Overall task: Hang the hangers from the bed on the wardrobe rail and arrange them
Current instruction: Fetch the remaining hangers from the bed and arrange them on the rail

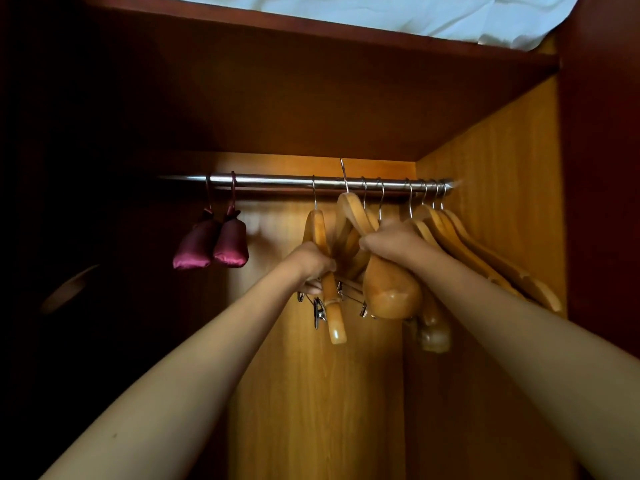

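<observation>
A shiny metal rail (pixel 277 182) runs across the wardrobe. Several wooden hangers (pixel 485 258) hang bunched at its right end. My left hand (pixel 313 263) grips the arm of a clip hanger (pixel 332 306) whose hook sits on the rail. My right hand (pixel 394 242) is closed on a broad wooden hanger (pixel 391 292); its hook (pixel 344 174) pokes up above the rail, tilted, and whether it rests on the rail I cannot tell. More hangers hang behind my right hand, partly hidden.
Two maroon satin sachets (pixel 211 245) hang from the rail's left part. A shelf (pixel 311 29) above carries white bedding (pixel 398 12). The wardrobe's right wall (pixel 502 168) is close to the hangers. The left side is dark.
</observation>
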`<state>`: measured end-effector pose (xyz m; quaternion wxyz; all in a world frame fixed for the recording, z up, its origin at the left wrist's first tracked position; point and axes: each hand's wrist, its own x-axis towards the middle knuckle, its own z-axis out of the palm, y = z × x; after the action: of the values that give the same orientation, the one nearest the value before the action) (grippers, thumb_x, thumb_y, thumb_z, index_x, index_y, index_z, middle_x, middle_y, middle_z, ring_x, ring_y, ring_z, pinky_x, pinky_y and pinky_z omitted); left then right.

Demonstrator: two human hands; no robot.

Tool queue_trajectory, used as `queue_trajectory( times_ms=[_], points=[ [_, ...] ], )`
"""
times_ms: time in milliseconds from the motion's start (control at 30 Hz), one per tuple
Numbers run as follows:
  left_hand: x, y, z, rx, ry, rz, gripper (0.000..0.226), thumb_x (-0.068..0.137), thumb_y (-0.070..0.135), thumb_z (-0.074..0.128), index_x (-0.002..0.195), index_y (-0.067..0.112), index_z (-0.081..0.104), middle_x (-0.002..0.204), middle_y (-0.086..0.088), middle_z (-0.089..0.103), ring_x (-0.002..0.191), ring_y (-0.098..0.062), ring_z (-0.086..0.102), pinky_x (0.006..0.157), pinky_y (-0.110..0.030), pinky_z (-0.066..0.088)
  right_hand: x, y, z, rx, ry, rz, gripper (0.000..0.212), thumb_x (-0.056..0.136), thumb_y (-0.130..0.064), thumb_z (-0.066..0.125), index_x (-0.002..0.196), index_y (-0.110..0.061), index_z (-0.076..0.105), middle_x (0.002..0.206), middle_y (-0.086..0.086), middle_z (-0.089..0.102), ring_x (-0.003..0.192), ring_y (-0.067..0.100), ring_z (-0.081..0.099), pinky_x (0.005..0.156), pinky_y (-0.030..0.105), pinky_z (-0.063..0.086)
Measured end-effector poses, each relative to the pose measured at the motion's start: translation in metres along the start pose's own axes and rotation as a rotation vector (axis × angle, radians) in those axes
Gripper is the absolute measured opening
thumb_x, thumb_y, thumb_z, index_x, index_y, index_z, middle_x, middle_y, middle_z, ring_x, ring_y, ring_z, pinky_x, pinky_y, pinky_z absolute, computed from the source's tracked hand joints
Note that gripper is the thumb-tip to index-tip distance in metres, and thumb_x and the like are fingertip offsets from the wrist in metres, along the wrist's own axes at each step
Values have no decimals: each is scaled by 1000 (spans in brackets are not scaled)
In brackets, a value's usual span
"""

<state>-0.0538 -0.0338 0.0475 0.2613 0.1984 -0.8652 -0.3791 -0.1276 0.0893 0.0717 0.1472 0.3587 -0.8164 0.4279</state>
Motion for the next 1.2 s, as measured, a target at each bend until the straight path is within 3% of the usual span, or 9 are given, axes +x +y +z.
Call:
queue_trajectory(
  times_ms=[133,300,533,700,767,833,1000,1100,1200],
  points=[
    [-8,-1,-1,4,22,11,7,94,16,52,92,9,54,66,-7,54,53,-15,52,34,-15,44,-11,6,4,22,15,-11,17,81,-13,63,69,-19,52,73,0,51,65,12,50,50,23,36],
    [-15,0,4,-8,67,5,22,92,15,53,71,13,48,65,-7,53,55,-17,53,42,-21,46,-31,15,4,74,3,26,20,81,-15,62,65,-21,51,69,0,53,65,16,53,55,25,40],
    [-32,1,14,-45,128,5,23,91,16,51,69,13,45,64,-6,54,53,-18,54,48,-27,48,-74,30,6,50,-54,51,22,86,-17,59,66,-19,52,68,-3,50,63,11,48,50,22,30],
    [-45,-2,19,-99,143,18,25,92,25,53,69,17,47,66,-3,56,59,-18,57,54,-27,50,-100,43,21,54,-86,86,20,89,-19,57,70,-19,52,74,-5,50,77,15,52,64,25,36],
    [-50,-3,23,-113,147,26,22,92,26,53,73,15,50,72,-6,58,67,-23,60,65,-34,54,-109,49,28,25,-93,125,13,88,-21,58,76,-19,52,80,-3,52,93,24,56,74,30,41],
    [-55,-5,28,-125,145,36,19,93,28,51,89,10,56,86,-10,62,83,-29,63,77,-38,54,-118,56,33,-30,-122,152,8,87,-23,57,83,-17,55,93,3,57,103,28,57,82,33,45],
    [-67,-9,39,-171,111,93,43,97,41,44,128,12,53,124,-12,62,116,-30,57,86,-29,40,-133,63,46,-88,-163,177,24,85,-24,57,101,-6,62,112,14,63,105,33,59,82,32,48],
    [-71,-12,39,-138,79,120,44,98,39,41,131,11,51,127,-13,59,117,-30,55,87,-29,39,-138,62,51,-60,-186,229,28,87,-21,56,108,-3,61,115,15,61,108,32,57,79,30,44],
    [-77,-16,35,-106,69,129,40,99,32,41,133,12,50,115,-11,60,100,-27,58,70,-23,41,-146,59,58,-53,-202,257,27,88,-20,54,109,-4,60,115,13,61,106,30,58,77,29,43]
  ],
)
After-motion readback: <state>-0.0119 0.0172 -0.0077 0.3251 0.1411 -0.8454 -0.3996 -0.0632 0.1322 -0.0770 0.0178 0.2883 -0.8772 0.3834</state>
